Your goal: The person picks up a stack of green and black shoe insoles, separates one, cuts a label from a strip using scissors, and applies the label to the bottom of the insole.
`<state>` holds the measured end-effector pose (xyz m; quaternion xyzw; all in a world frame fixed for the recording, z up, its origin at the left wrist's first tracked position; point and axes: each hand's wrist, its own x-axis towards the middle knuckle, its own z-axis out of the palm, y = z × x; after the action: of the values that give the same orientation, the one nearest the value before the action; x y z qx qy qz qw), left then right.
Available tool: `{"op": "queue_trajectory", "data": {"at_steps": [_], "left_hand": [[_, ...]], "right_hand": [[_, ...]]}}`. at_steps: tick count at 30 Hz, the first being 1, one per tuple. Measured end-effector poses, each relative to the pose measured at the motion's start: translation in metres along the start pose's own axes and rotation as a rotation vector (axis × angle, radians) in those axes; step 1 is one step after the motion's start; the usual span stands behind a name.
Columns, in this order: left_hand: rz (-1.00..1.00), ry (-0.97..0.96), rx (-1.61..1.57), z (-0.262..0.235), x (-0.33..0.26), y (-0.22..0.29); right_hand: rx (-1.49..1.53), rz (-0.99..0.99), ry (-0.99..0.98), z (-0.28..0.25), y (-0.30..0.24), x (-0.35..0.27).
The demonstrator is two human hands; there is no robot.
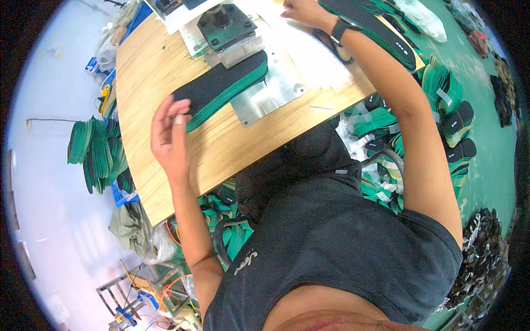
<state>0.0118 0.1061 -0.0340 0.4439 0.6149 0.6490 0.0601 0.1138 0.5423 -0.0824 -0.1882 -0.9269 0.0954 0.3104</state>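
Has black-topped, green-edged insole stack partly on silver metal plate, probably midway, remainder unclear; leaves left fingers loosely released, right fingers curled, cannot tell if gripping.

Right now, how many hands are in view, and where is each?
2: the left hand by the near end of the black-and-green stack, and the right hand at the picture's top edge, partly cut off. No others show.
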Motion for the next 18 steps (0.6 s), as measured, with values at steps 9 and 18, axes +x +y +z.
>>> {"op": "queue_trajectory", "data": {"at_steps": [9, 18], "left_hand": [[-0.266, -0.546, -0.233, 0.084, -0.013, 0.002], [-0.343, -0.162, -0.653, 0.127, -0.040, 0.022]], "right_hand": [[0.982, 0.262, -0.404, -0.144, -0.183, -0.106], [1.073, 0.328, -0.025, -0.134, -0.204, -0.194]]}}
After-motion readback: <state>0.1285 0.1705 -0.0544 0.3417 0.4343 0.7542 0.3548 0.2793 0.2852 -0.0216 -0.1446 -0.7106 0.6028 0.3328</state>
